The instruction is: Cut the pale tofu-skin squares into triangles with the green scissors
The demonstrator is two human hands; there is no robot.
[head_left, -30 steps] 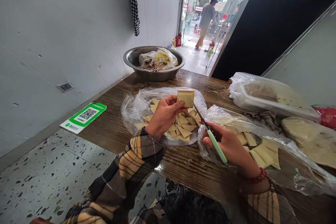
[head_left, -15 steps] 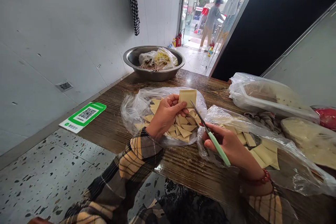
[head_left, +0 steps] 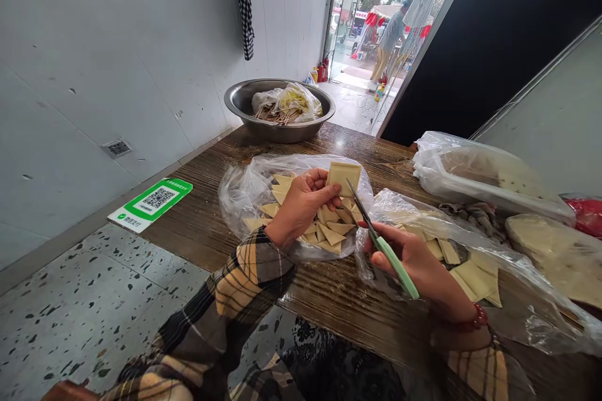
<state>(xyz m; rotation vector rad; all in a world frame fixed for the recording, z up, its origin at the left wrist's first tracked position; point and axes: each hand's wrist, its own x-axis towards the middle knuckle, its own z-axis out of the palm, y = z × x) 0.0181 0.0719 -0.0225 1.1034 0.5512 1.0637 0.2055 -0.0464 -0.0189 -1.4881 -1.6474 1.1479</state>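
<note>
Pale beige square (head_left: pixel 345 175) (nearly upright) by the tip of slanted green-handled scissors (head_left: pixel 386 250)

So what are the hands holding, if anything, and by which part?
The left hand pinches a pale square piece near its lower-left corner; the right hand grips the scissors by the green handle.

Right here, the left hand (head_left: pixel 301 205) is covering the lower left corner of that pale square (head_left: pixel 347 177), and the right hand (head_left: pixel 414 258) hides part of the scissors (head_left: pixel 390 255). Off at the right, the red bundle (head_left: pixel 587 216) runs out of view; the checked cloth (head_left: pixel 244 9) is cropped up top. Outside, a person (head_left: pixel 390 33) blurs, and the green card's (head_left: pixel 155 199) smallest print can't be read.
</note>
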